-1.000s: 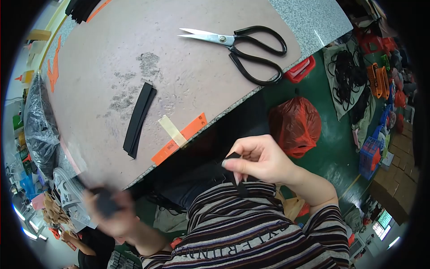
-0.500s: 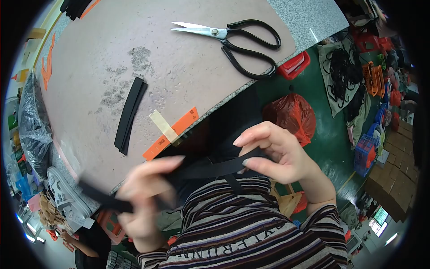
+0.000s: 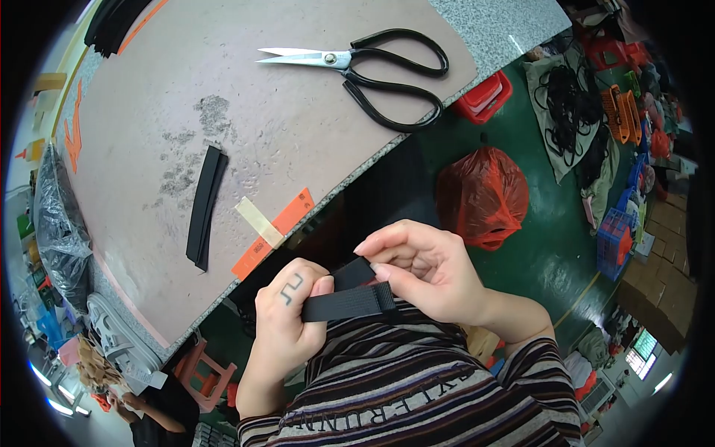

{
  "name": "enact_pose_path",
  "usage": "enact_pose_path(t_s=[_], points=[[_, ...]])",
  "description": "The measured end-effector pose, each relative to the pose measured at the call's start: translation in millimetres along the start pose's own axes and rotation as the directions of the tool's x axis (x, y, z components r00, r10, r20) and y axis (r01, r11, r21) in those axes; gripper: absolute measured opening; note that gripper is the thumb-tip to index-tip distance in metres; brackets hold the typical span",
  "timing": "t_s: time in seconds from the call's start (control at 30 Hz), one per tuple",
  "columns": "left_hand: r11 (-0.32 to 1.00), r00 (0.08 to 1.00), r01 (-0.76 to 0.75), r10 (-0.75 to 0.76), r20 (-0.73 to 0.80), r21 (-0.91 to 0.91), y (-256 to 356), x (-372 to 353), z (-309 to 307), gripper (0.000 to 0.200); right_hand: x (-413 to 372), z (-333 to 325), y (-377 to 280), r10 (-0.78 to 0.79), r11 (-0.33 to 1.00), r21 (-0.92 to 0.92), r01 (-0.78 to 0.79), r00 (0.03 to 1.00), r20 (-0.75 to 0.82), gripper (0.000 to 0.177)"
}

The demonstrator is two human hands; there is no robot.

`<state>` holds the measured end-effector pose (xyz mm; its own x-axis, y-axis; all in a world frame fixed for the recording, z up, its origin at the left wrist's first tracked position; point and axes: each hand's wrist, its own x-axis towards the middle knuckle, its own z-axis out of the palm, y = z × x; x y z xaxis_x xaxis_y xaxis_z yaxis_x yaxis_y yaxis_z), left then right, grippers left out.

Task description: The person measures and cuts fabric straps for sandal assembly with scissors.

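Note:
My left hand (image 3: 287, 313) is closed around a black fabric strip (image 3: 342, 304), which sticks out toward the right in front of my striped shirt. A second black length (image 3: 352, 274), perhaps the same strip folded back, shows just behind it. My right hand (image 3: 432, 279) has its thumb and forefinger pinched at the end of that rear length; the other fingers are curled. On the table beyond lie a small stack of black strips (image 3: 204, 212) and large black-handled scissors (image 3: 354, 63) with their blades slightly apart.
Orange measuring tape (image 3: 294, 211) crossed by beige tape (image 3: 258, 222) lies along the table edge. More black strips (image 3: 112, 26) are at the far left corner. A red plastic bag (image 3: 482, 197) and a red bin (image 3: 484, 97) stand on the floor; another person (image 3: 160, 402) is at lower left.
My left hand has stopped its blurred motion and moved right, closer to my right hand. The strip, earlier stretched between both hands and past the left one, now shows as two short lengths.

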<state>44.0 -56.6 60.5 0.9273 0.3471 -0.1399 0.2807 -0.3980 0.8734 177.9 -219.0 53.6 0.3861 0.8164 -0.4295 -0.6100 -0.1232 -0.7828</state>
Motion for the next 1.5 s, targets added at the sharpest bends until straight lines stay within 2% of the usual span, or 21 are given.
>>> enact_pose_path(t_s=[0.1,0.23,0.33,0.37,0.4,0.43,0.47,0.53,0.57,0.6,0.63,0.73,0.8,0.83,0.97,1.17,1.27,1.33,1.4,1.47,1.5], points=[[1.000,1.000,-0.006,0.006,-0.030,0.005,0,0,1,0.009,0,-2,-2,0.002,1.000,0.019,-0.002,1.000,0.019,0.030],[0.998,0.999,0.050,-0.051,0.020,0.030,3,-3,-2,0.010,3,1,7,-0.124,0.989,-0.084,0.123,0.992,-0.003,0.025],[0.987,0.978,-0.117,0.134,-0.162,0.107,-1,1,0,0.016,7,0,11,-0.108,0.992,-0.067,0.105,0.993,-0.042,0.020],[0.977,0.964,-0.080,0.126,-0.234,0.196,2,-2,-3,0.022,7,-2,7,-0.089,0.995,-0.051,0.087,0.995,-0.051,0.019],[0.918,0.919,-0.173,0.280,-0.277,0.357,-5,-2,-13,0.024,7,-4,5,-0.069,0.997,-0.033,0.068,0.996,-0.059,0.018],[0.997,0.921,-0.047,0.064,-0.385,0.054,-7,-20,-23,0.027,6,-7,4,-0.066,0.998,-0.029,0.064,0.996,-0.065,0.017],[0.962,0.891,0.064,-0.174,-0.418,-0.264,0,-31,-28,0.033,7,-8,4,-0.058,0.998,-0.019,0.057,0.996,-0.062,0.017],[0.999,0.820,0.032,-0.051,-0.570,-0.045,8,-26,-23,0.055,8,-9,4,-0.045,0.999,0.000,0.045,0.997,-0.059,0.017],[0.999,0.846,0.037,-0.020,-0.532,0.022,4,-32,-25,0.077,8,-8,4,-0.039,0.999,0.013,0.039,0.998,-0.052,0.017],[0.992,0.920,0.058,-0.008,-0.393,0.115,13,-31,-26,0.085,9,-6,4,-0.033,0.999,0.025,0.034,0.998,-0.044,0.018],[1.000,0.947,0.009,-0.011,-0.321,-0.008,6,-30,-26,0.089,9,-4,4,-0.027,0.999,0.038,0.029,0.999,-0.035,0.018],[0.995,0.967,-0.055,0.033,-0.253,-0.080,0,-19,-14,0.044,8,0,2,-0.027,0.999,0.031,0.027,0.999,-0.025,0.018],[0.999,0.986,0.003,-0.009,-0.168,-0.032,6,-15,-11,0.013,7,0,2,-0.042,0.998,0.040,0.043,0.999,-0.006,0.018],[0.999,0.990,-0.001,-0.006,-0.142,-0.046,4,-13,-11,0.008,7,-1,2,-0.049,0.998,0.045,0.049,0.999,0.003,0.018],[0.994,0.983,0.076,-0.088,-0.159,-0.080,-2,-16,-9,0.017,6,1,3,-0.036,0.992,0.118,0.034,0.999,0.011,0.019],[0.995,0.991,0.075,-0.081,-0.105,-0.061,-3,-17,-13,0.019,8,-1,1,-0.025,0.994,0.104,0.024,1.000,0.009,0.019],[0.993,0.969,-0.114,0.109,-0.220,-0.010,-11,-9,-6,0.019,7,0,0,-0.018,0.996,0.092,0.015,0.999,0.030,0.019],[0.987,0.964,-0.159,0.155,-0.215,-0.004,-12,-3,-6,0.018,6,0,0,-0.009,0.996,0.094,0.006,0.999,0.036,0.019],[0.990,0.980,-0.104,0.087,-0.181,-0.091,-12,-3,-5,0.018,6,2,1,-0.014,0.996,0.089,0.012,1.000,0.020,0.018],[0.964,0.992,0.062,-0.089,-0.095,-0.257,-9,-9,-4,0.017,6,2,2,-0.017,0.996,0.084,0.016,1.000,0.015,0.018],[0.971,0.992,0.060,-0.084,-0.097,-0.233,-10,-10,-3,0.017,6,2,2,-0.018,0.996,0.083,0.017,1.000,0.018,0.018]])
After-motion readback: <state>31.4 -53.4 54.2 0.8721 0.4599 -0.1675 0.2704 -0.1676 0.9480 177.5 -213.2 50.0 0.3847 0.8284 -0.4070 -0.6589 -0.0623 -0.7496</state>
